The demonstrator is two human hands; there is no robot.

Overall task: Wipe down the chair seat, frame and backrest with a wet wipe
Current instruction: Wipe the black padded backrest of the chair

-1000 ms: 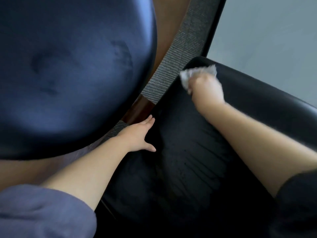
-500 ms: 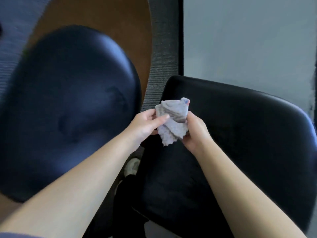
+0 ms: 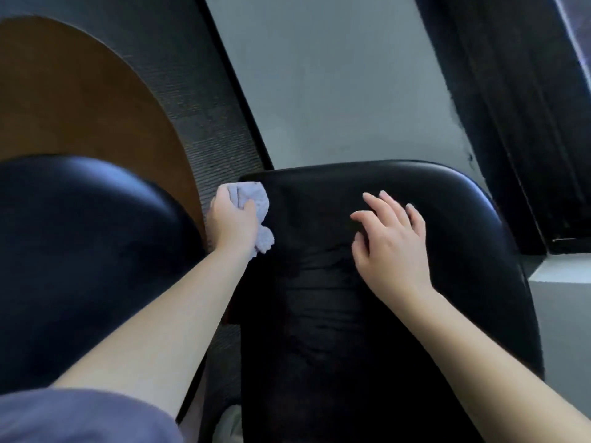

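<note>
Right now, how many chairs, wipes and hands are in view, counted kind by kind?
Chairs: 2, the black chair and the dark chair to its left
Hands: 2, the left hand and the right hand
Wipes: 1, the wet wipe gripped in the left hand
Total: 5

Head camera looks steeply down, close above the chair (image 3: 383, 314).

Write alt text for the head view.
A left hand grips a crumpled wipe at the far left corner of a black chair, while the right hand is spread open over its surface. A second dark chair stands to the left.
</note>
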